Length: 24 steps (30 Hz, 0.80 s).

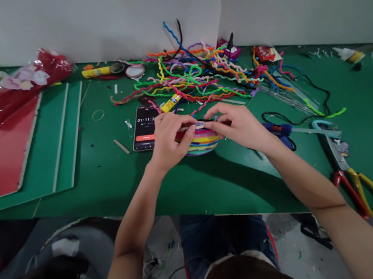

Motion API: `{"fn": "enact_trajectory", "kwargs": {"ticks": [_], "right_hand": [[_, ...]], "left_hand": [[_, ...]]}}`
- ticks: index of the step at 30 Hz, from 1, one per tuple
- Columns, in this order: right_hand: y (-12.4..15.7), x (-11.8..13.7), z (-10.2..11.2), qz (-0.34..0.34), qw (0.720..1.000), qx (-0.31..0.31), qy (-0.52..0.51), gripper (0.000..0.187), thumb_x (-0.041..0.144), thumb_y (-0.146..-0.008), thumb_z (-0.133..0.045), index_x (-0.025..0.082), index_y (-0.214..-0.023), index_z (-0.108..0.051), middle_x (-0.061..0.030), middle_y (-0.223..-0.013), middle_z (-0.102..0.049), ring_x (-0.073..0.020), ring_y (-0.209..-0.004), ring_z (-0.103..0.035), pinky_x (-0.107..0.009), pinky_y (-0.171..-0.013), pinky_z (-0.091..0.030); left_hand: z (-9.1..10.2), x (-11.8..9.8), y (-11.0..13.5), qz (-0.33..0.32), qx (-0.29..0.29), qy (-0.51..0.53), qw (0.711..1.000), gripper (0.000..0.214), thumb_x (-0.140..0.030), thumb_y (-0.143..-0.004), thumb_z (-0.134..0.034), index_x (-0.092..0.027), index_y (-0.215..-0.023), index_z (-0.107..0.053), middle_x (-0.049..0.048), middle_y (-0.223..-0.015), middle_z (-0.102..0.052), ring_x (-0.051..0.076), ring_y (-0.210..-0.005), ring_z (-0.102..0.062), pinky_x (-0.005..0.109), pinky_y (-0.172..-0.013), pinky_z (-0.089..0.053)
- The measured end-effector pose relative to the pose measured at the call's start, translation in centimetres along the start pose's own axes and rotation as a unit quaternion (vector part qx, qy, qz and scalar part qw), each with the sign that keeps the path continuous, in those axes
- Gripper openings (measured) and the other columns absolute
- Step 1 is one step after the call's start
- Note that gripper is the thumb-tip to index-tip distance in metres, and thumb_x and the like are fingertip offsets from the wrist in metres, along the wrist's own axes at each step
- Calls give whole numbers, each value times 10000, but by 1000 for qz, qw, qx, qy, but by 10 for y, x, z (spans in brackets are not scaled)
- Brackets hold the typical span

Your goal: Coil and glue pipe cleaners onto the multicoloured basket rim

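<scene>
A rounded, rainbow-striped pipe-cleaner piece (202, 142), shaped like a bowl or ball, sits on the green table in front of me. My left hand (173, 134) pinches its top edge from the left, thumb and fingers together. From the right, my right hand (232, 124) pinches the same edge, where a pale strip shows between the fingertips. Part of the piece is hidden behind both hands. Just left of it lies a phone (141, 127) with a running timer, partly covered by my left hand. A yellow glue stick (171, 103) lies just beyond.
Loose coloured pipe cleaners (193, 76) are heaped at the back. On the right are a blue glue gun (278, 129) and scissors (342, 160) with red and yellow handles. Green boards (60, 142), a red board (5, 157) and a wrapped red bundle (19, 89) lie left.
</scene>
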State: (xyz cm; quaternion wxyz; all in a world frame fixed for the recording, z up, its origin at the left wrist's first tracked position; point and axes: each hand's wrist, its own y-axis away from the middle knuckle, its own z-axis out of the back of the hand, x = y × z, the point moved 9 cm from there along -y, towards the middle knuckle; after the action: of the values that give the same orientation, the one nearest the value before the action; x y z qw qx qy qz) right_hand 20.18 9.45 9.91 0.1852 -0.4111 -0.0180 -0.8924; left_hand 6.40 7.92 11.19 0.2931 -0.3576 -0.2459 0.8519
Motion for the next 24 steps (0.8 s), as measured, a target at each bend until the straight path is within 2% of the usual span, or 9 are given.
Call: {"fn": "enact_trajectory", "kwargs": {"ticks": [5, 10, 13, 16, 20, 24], "right_hand": [[3, -2, 7, 23, 997, -40, -62, 219, 387, -877, -564, 186, -953, -605, 29, -631, -618, -105, -567, -539, -246, -579, -366], [5, -2, 22, 30, 992, -96, -73, 221, 401, -890, -545, 192, -909, -617, 13, -697, -632, -112, -639, -600, -240, -606, -434], [6, -3, 29, 26, 989, -122, -73, 273, 456, -899, -522, 201, -931, -614, 0, -738, -647, -122, -683, -625, -247, -630, -469], [7, -4, 35, 19, 987, -145, -72, 272, 458, -910, -506, 215, -963, -615, -25, -845, -678, -136, -752, -649, -271, -679, -508], [16, -2, 40, 40, 986, -152, -62, 251, 409, -919, -507, 244, -1083, -601, -47, -1040, -689, -168, -926, -665, -319, -798, -533], [47, 3, 52, 53, 981, -187, -7, 367, 369, -906, -533, 256, -1255, -524, -81, -1241, -627, -202, -1054, -638, -344, -824, -538]], "left_hand": [[0, 4, 0, 36, 14, 2, 999, 147, -301, -911, -486, -220, -897, -608, 6, -833, -676, 169, -819, -584, 352, -821, -415], [-2, 0, 0, -2, 34, -1, 999, 184, -303, -938, -461, -221, -989, -618, 20, -903, -694, 176, -854, -604, 359, -822, -417], [0, 5, -1, 16, 31, 21, 999, 218, -280, -953, -407, -203, -993, -608, 35, -906, -686, 164, -836, -611, 329, -777, -450], [1, 10, -2, 21, 20, 36, 999, 190, -299, -936, -441, -190, -903, -592, 31, -828, -655, 145, -758, -592, 285, -692, -462], [-6, 5, -1, -25, 36, 37, 998, 228, -308, -955, -424, -190, -838, -580, 25, -776, -628, 139, -732, -563, 280, -679, -453], [-9, 1, 1, -46, 43, 26, 998, 297, -308, -983, -342, -188, -867, -588, 42, -769, -604, 154, -738, -530, 300, -678, -439]]}}
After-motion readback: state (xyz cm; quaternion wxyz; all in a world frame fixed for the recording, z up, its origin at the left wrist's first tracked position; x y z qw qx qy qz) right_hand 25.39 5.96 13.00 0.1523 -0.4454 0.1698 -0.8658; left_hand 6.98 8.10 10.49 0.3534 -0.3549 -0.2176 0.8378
